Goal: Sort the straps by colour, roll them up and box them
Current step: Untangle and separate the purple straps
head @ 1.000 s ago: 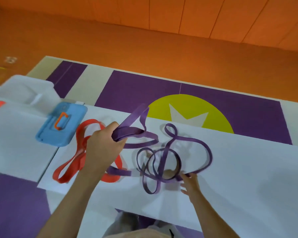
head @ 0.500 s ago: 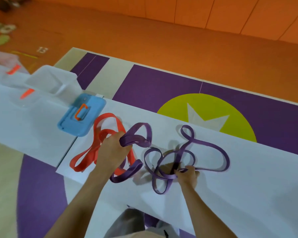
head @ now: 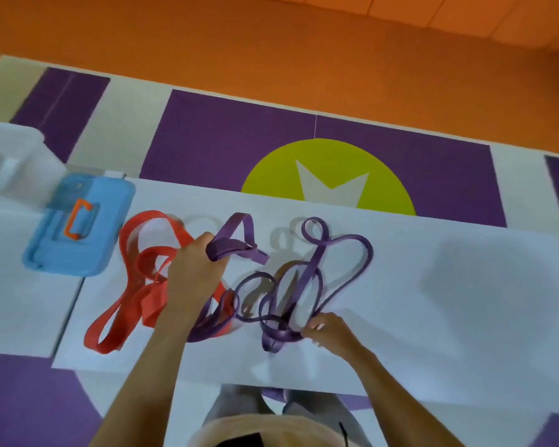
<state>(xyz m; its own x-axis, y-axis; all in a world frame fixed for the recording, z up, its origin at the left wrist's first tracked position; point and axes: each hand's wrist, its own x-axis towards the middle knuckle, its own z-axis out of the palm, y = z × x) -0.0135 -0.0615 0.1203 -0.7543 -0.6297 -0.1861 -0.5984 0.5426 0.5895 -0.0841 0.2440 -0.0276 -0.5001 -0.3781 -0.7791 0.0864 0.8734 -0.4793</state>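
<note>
On the white table [head: 465,301] lie a wide red strap [head: 136,269], looped at the left, and tangled purple straps. My left hand [head: 194,272] is shut on a folded length of wide purple strap [head: 236,250], held just above the red one. A thinner purple strap [head: 342,272] coils in several loops to the right. My right hand [head: 329,330] pinches the near end of that tangle against the table.
A blue box lid [head: 78,227] with an orange handle lies at the table's left. Behind it stands a clear plastic box [head: 10,162]. A seam [head: 68,314] splits two table tops. The floor mat beyond is purple with a yellow circle.
My left hand has shifted slightly with the wide purple strap bunched in it. My right hand has stayed gripping the near end of the thin purple tangle. The camera has swung.
</note>
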